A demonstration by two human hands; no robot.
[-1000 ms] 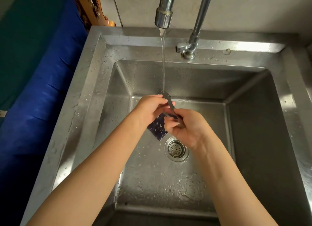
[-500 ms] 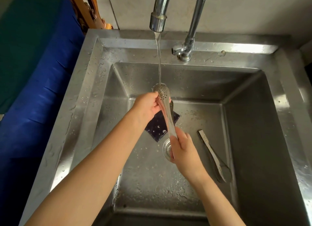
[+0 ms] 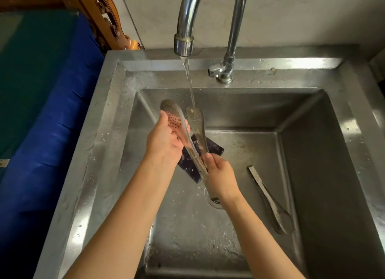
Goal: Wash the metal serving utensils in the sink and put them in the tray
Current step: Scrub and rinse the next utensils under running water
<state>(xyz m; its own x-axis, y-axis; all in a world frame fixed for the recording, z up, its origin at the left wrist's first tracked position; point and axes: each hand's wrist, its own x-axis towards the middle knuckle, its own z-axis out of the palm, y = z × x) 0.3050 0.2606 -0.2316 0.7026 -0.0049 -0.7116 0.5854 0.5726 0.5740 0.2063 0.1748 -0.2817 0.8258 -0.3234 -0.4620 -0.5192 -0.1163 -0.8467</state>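
Metal serving tongs [image 3: 196,131] with a perforated spoon end are held over the steel sink [image 3: 116,120], their two arms spread apart. Water from the faucet [image 3: 184,43] runs onto the right arm of the tongs. My right hand [image 3: 219,177] grips the tongs at their hinge end. My left hand [image 3: 164,140] lies with relaxed fingers against the back of the perforated arm. A second pair of metal tongs [image 3: 270,199] lies on the sink floor to the right.
A dark scrub pad [image 3: 212,147] lies on the sink floor under the held tongs. The drain strainer [image 3: 213,201] shows partly below my right wrist. A blue cover [image 3: 52,122] borders the sink's left side. No tray is in view.
The tongs have spread open and their ends have risen under the water stream. My left hand has shifted onto the perforated arm. The camera has moved closer to the sink.
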